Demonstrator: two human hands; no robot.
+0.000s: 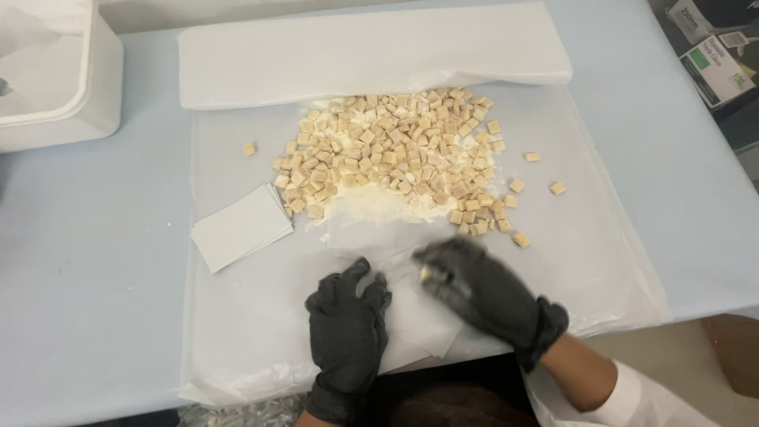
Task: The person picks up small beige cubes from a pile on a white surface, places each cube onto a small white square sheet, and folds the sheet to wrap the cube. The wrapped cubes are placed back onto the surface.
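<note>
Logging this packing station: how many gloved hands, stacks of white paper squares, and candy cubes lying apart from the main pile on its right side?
Black-gloved hands: 2 (left hand, right hand)
Stack of white paper squares: 1
Stray candy cubes right of the pile: 3 ()
Total: 6

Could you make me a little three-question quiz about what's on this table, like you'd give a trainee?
1. True or false: both hands wear black gloves.
2. Where does the stack of small white paper squares lie: A) left of the pile of candy cubes, B) right of it, C) on top of it?
3. What does the left hand press down on?

Key
1. True: the left hand and the right hand are both in black gloves.
2. A: the stack of small white paper squares lies left of the pile of small beige candy cubes, on the clear plastic sheet.
3. A loose white paper square; the right hand is blurred, with a small beige piece seemingly at its fingertips.
</note>
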